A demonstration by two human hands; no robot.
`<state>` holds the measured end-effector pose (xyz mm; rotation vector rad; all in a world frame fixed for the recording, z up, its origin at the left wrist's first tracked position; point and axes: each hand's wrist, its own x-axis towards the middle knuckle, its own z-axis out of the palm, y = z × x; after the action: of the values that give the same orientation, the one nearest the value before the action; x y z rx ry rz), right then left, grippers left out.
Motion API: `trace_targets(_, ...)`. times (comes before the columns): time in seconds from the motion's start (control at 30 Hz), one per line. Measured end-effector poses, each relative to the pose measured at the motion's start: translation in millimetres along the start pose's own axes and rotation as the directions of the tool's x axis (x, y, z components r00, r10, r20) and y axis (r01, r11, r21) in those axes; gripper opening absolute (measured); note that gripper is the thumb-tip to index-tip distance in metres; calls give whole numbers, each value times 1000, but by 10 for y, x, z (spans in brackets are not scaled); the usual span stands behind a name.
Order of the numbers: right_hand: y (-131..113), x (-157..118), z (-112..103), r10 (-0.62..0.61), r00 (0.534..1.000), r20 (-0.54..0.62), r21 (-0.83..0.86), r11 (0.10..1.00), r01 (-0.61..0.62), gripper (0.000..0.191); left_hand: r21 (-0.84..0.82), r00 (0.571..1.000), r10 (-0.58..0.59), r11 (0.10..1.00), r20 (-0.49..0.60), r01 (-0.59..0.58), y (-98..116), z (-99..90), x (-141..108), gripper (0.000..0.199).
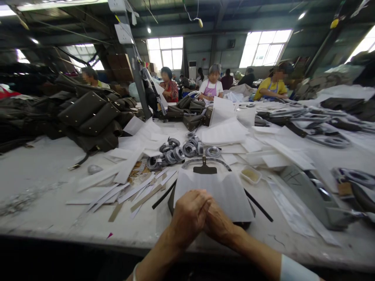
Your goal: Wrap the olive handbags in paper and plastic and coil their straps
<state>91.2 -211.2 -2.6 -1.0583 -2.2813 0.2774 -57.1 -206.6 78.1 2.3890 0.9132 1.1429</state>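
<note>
A dark bag (170, 203) lies on the white table, mostly covered by a white foam sheet (225, 191). Its wrapped handle (221, 161) curves behind a dark flap with a buckle (205, 169). Dark straps (259, 206) stick out at both sides. My left hand (191, 210) and my right hand (215, 218) are pressed together over the near left part of the sheet. The left lies against the right with its fingers bent; the right's fingers are mostly hidden behind it. Whether anything is between them cannot be made out.
Wrapped strap coils (190, 148) lie behind the bag, paper strips (137, 189) to the left. A small tray (250, 175) and a grey machine (310, 195) stand right. Dark bags (88, 113) are piled back left. A metal post (137, 78) rises behind; several people sit beyond.
</note>
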Motion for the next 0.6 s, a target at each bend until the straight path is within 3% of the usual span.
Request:
trace_targets(0.07,2,-9,-20,-48,998,-51,29,998,50,40,-22,986,-108,994,124,111,-207,159,206,29)
trace_targets(0.17,-27,-12,-129,8,997,-78,178,984,6,18,-35,946,-223,971,236,238,-580,450,284,35)
trace_targets(0.27,-56,17,-308,245,963,-116,387,904,-183,20,-4,940,-236,970,245,244,-806,643,168,38)
trace_targets(0.37,-61,160,-568,481,866,-136,485,795,-366,25,47,947,-211,977,240,206,-833,736,49,39)
trace_targets(0.43,-48,333,-741,500,856,-134,377,824,-422,22,89,954,-195,980,227,179,-806,781,18,40)
trace_targets(0.5,-11,526,-842,455,886,-87,141,886,-441,18,131,961,-187,978,206,162,-793,820,14,41)
trace_targets(0.6,116,698,-779,441,898,11,-195,881,-430,21,181,966,-180,972,184,147,-809,855,16,41)
